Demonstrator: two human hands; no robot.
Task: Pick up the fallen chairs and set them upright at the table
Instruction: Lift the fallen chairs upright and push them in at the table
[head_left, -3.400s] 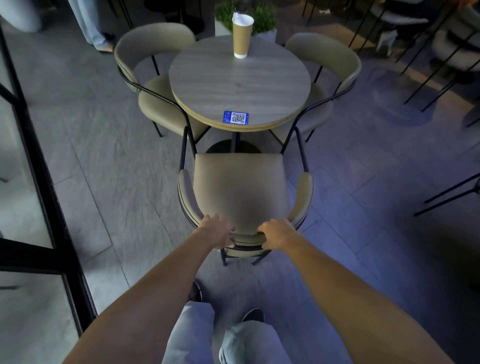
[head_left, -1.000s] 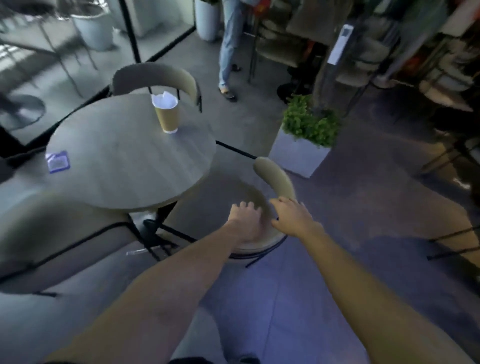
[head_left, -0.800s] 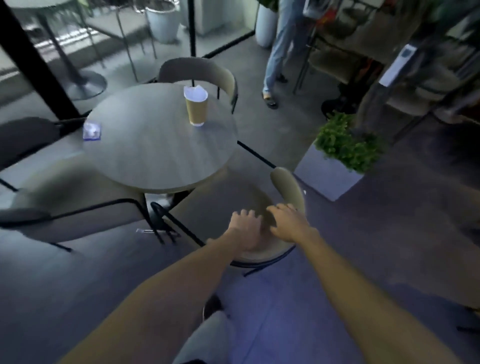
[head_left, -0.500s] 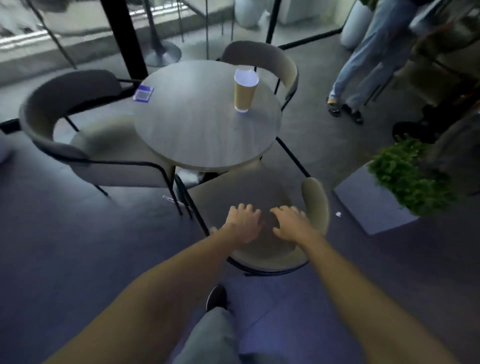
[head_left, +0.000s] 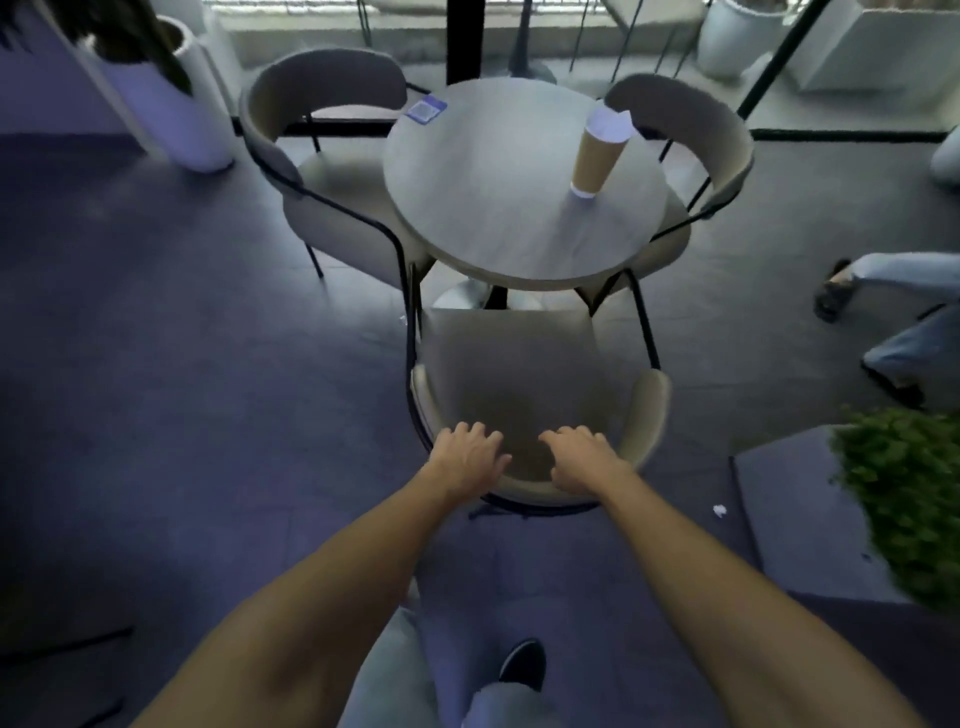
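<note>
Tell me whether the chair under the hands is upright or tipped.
Upright: the near chair shows its seat facing up toward the round table, both hands on its backrest.

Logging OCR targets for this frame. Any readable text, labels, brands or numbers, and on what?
No text can be read in this frame.
Blue card on the round table: shows a pale square, likely a QR code; any print on it is too blurred to read.
Paper cup on the table: plain brown side, no visible lettering.
Chairs, planters and floor: no labels visible.
</note>
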